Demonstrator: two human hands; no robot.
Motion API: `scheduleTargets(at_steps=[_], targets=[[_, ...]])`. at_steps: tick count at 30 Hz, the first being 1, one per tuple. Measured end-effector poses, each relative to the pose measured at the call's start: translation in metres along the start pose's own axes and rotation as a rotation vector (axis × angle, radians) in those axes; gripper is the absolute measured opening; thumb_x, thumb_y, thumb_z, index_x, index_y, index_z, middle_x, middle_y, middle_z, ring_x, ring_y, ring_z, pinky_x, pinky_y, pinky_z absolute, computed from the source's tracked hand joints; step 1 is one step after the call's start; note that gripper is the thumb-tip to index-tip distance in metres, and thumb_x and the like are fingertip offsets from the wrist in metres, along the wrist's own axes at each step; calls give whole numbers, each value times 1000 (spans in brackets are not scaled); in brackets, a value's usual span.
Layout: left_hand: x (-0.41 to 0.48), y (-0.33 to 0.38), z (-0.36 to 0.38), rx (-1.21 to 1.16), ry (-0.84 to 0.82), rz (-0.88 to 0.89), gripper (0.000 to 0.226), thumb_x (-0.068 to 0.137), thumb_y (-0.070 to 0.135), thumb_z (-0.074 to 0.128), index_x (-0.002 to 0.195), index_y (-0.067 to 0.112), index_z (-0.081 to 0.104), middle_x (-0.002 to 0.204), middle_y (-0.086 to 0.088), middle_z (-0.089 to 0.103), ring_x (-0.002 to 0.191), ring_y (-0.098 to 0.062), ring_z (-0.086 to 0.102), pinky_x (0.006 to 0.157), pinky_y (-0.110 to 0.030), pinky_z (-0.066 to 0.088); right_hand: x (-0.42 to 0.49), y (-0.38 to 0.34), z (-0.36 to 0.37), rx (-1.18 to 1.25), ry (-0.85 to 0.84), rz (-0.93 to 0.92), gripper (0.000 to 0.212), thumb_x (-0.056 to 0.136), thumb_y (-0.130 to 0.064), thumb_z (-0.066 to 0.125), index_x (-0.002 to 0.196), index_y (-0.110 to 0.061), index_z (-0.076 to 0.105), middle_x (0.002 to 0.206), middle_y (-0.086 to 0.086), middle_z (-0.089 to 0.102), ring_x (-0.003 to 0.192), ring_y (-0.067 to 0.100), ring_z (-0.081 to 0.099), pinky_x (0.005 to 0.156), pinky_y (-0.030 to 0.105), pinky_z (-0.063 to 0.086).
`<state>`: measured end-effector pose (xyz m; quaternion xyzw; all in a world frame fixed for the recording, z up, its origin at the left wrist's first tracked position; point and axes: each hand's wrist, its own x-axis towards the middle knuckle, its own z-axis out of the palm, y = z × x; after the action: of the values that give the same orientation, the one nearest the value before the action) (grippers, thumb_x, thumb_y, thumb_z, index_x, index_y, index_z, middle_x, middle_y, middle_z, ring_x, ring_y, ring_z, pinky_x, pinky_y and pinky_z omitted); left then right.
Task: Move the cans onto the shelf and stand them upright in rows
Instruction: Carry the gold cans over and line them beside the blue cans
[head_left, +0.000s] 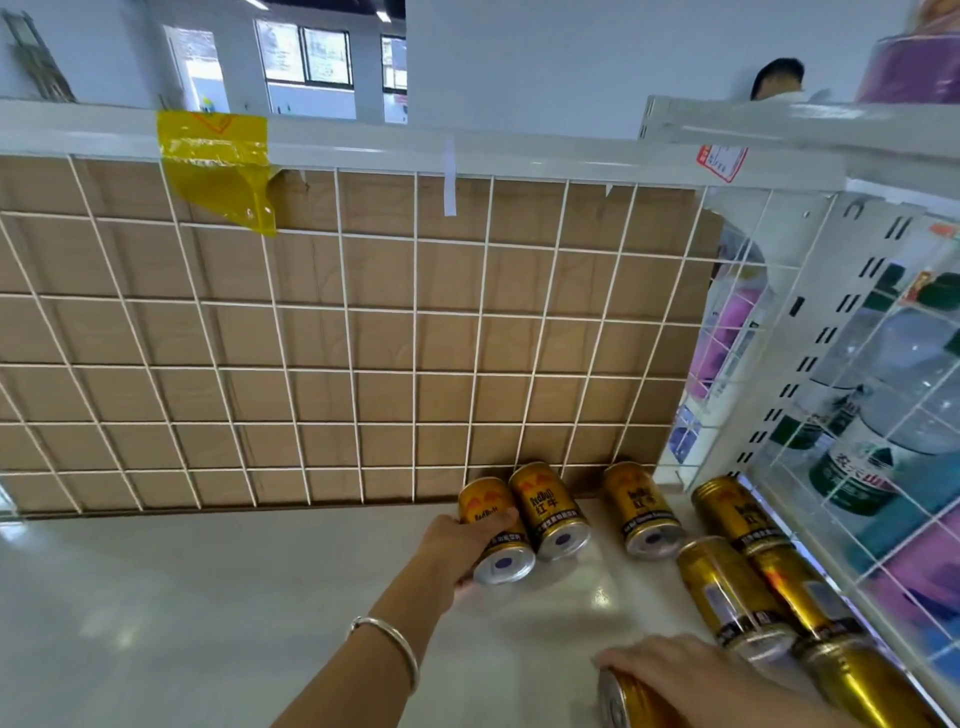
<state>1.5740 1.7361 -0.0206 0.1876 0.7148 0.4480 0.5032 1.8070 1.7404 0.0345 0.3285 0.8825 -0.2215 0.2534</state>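
L hand (457, 545) grips a gold Red Bull can (488, 501) at the foot of the wire grid back panel (347, 307), fingers wrapped over its side. The can looks to lie on its side on the white shelf (208, 597), silver end pointing away from the panel. It touches a 2nd can (548, 512) next along the panel's foot. A 3rd can (641, 512) sits further along w/ a gap, and a 4th can (735, 512) is near the panel's R end. 2 more cans (727, 592) lie side by side further out from that R end. R hand (691, 680) is well out from the panel at frame btm, fingers curved over another can (621, 699), holding it; thumb hidden.

Step in hand, as I read it: tip the L can upright to start a row against the panel.

- Lift it just clear of the 2nd can before turning, else the neighbour prob. rolls on the glossy shelf.
- Keep the grip mid-body, so the can swings w/o slipping.
- Set the base down flat, close to the panel, and let go only once it stops rocking.
- Fill from the panel outward, so no reaching over standing cans.
- Leave the R can held until the L can is seated: 1 placement at a time.
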Motion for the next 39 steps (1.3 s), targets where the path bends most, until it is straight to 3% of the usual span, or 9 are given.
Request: scheduleTargets(at_steps=[4,7,10,18,21,23,25,33,39], targets=[[-3,0,1,-23,-12,-13,57,78,39,71,121,8,50,101,-10,65,67,-13,62,41,-18,43,5,7,-3,135,234,222,81,79,-47,65,144,-40,18,142,-11,36,132,9,36,110,27,30],[-6,-1,0,-52,-15,-13,57,78,38,72,122,9,50,103,-11,66,67,-13,62,41,-17,44,21,7,-4,95,433,326,85,79,-54,61,147,-34,13,146,-10,33,132,14,37,107,31,35],[-8,-2,-3,-86,-28,-11,56,78,37,72,122,9,50,103,-10,65,69,-14,63,41,-18,45,40,0,-5,32,539,411,81,86,-52,54,149,-31,7,151,-4,22,139,19,25,113,39,25],[-2,-14,-8,-165,-54,0,61,73,38,77,121,10,51,103,-11,68,87,-22,69,68,-30,57,49,-10,-4,45,610,496,73,87,-56,49,147,-38,11,149,-2,16,138,23,20,115,44,21],[0,-15,-8,-166,-57,5,61,73,38,77,121,10,51,105,-11,67,88,-23,68,74,-32,58,53,-14,-19,118,725,357,60,92,-46,49,145,-30,26,151,-2,22,138,20,24,112,37,26],[0,-14,-6,-164,-35,14,58,73,38,77,118,10,52,105,-12,67,88,-23,68,75,-32,58,66,-23,-36,314,673,256,45,96,-36,46,138,-20,40,140,1,44,127,18,42,104,29,33],[-1,-13,-4,-153,-20,25,53,74,40,76,111,10,54,103,-11,67,86,-23,68,77,-33,58,90,-32,-51,451,529,270,40,98,-36,43,131,-13,46,129,7,54,115,22,52,98,31,41],[-8,-10,-16,-287,-107,-14,28,74,34,77,85,18,57,88,-6,67,82,-20,66,70,-29,54,130,-31,-77,808,415,425,55,80,-40,67,121,-5,53,106,11,61,96,26,61,91,39,51],[-19,-16,-46,-462,-183,55,28,76,17,75,100,10,61,91,-9,71,86,-23,66,75,-33,53,140,-47,-62,1009,459,359,62,69,-38,78,115,-5,51,107,14,63,92,29,64,83,38,53]])
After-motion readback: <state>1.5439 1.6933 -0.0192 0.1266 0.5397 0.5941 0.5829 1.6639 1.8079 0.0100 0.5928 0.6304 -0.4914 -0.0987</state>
